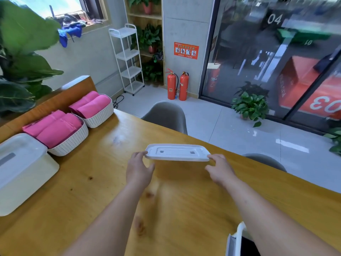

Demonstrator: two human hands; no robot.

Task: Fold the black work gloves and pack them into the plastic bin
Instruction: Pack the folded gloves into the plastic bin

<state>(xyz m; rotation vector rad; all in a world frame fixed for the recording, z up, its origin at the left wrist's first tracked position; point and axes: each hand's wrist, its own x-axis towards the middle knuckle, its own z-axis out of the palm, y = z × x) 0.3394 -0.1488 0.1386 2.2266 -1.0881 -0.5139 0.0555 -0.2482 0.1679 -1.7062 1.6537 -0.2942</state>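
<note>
Both hands pinch a white lid by its short ends, left hand and right hand, holding it level just above the wooden table. Closest in, by the right elbow, stands the plastic bin, open, with something dark inside. I cannot tell if it is the gloves; if so, only lidding seems left. Farther left sit a lidded box and two baskets of pink cloths. The far glass reads "04" and "03"; the orange sign is illegible.
</note>
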